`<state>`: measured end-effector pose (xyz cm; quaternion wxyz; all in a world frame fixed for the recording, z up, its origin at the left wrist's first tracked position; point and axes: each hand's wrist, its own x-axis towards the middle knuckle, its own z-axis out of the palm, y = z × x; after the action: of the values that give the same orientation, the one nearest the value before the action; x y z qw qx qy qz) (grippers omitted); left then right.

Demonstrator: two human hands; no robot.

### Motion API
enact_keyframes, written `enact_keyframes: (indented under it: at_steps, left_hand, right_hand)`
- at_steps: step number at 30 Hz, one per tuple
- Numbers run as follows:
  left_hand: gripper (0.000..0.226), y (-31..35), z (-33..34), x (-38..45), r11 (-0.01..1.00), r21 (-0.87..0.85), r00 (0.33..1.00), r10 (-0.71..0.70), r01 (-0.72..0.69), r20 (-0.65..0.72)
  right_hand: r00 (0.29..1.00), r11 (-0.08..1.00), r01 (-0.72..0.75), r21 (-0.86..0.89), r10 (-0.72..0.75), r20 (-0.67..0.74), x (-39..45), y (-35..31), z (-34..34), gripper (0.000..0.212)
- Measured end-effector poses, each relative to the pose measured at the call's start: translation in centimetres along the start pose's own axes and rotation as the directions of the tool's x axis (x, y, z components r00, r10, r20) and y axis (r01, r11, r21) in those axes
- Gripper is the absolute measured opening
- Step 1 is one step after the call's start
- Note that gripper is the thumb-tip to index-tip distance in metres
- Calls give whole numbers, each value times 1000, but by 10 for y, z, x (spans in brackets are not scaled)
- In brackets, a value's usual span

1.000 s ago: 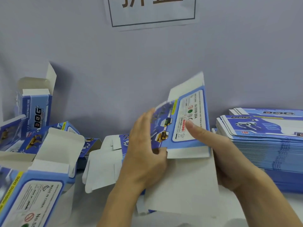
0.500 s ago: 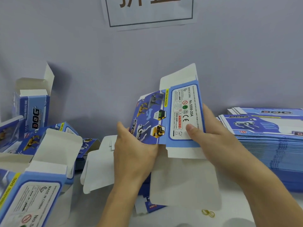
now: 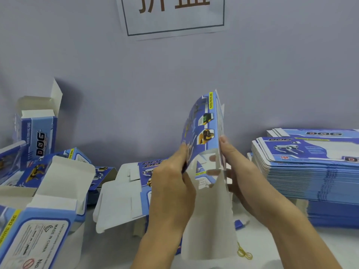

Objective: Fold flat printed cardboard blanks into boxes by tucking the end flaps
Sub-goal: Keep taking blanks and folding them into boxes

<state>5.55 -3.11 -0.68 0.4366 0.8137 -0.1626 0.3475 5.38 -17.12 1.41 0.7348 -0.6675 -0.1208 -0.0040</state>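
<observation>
I hold a blue printed cardboard blank [image 3: 204, 123] upright in front of me, turned nearly edge-on, with its printed panel bowed to the left. A long white flap hangs from it toward the table. My left hand [image 3: 172, 183] grips the blank's left edge with curled fingers. My right hand [image 3: 239, 171] pinches the right edge, thumb on the near side and fingers behind the card.
A tall stack of flat blanks [image 3: 310, 171] lies at the right. Several folded boxes with open top flaps [image 3: 37, 136] crowd the left, and an unfolded blank [image 3: 120, 195] lies behind my left hand. A yellow rubber band [image 3: 243, 253] lies on the white table. A paper sign [image 3: 174, 14] hangs on the wall.
The blank has turned from facing me to nearly edge-on and risen slightly. Both hands shifted their hold to its side edges as the panels fold toward each other.
</observation>
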Motion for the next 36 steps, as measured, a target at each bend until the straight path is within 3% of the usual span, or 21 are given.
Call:
enact_keyframes:
  at_steps: [4,7,8,11,13,15,17,19,21,23,25,27,30,32,34,36]
  left_hand:
    - [49,-14,-3,1,985,165,995,53,-39,-83]
    - [56,-8,6,-3,978,188,994,101,-93,-32]
    - [58,-6,11,-5,976,178,992,126,-125,7]
    - [59,-1,19,-10,977,107,978,175,-187,116]
    - [66,-3,13,-10,986,13,970,161,-166,179]
    - [68,-8,3,-8,979,-184,961,128,-84,246]
    - [58,-8,-5,-5,894,-445,961,71,58,267]
    - [40,-3,-10,0,794,-590,979,-32,146,200]
    - [35,3,-16,7,729,-637,968,-187,250,165]
    - [62,3,-22,12,620,-658,903,-337,427,268]
    - [68,1,-32,15,477,-683,831,-377,553,410]
    - [59,-2,-40,15,390,-709,806,-360,588,471]
    - [59,-3,-40,15,416,-741,844,-356,527,401]
    - [67,0,-37,16,534,-738,905,-337,412,261]
    - [74,3,-34,15,661,-696,959,-231,279,165]
    - [77,5,-30,10,729,-650,973,-107,215,202]
  right_hand:
    - [996,994,-29,107,39,-85,-7,-12,-24,61]
    - [994,999,-33,-9,32,-103,-8,-17,-33,108]
    - [991,997,-53,-48,47,-122,-5,-20,-28,112]
    - [981,999,-21,47,29,-190,3,-20,-19,56]
    - [975,995,11,99,12,-222,8,-15,-22,31]
    - [974,991,79,111,-53,-221,2,-11,-29,24]
    - [969,986,98,135,-64,-238,-4,-8,-37,23]
    - [981,984,90,154,-60,-187,-6,-8,-36,23]
    - [989,988,102,119,-88,-118,-6,-10,-34,31]
    - [988,988,154,25,-154,20,-9,-8,-30,36]
    - [972,983,176,-49,-166,168,-10,-6,-24,40]
    - [960,986,142,-87,-116,254,-7,0,-21,54]
    - [957,984,125,-126,-86,277,-5,7,-21,67]
    - [959,970,173,-168,-127,253,-5,8,-21,63]
    - [958,957,256,-137,-232,167,-3,5,-16,70]
    - [921,918,388,-82,-389,0,0,3,-14,80]
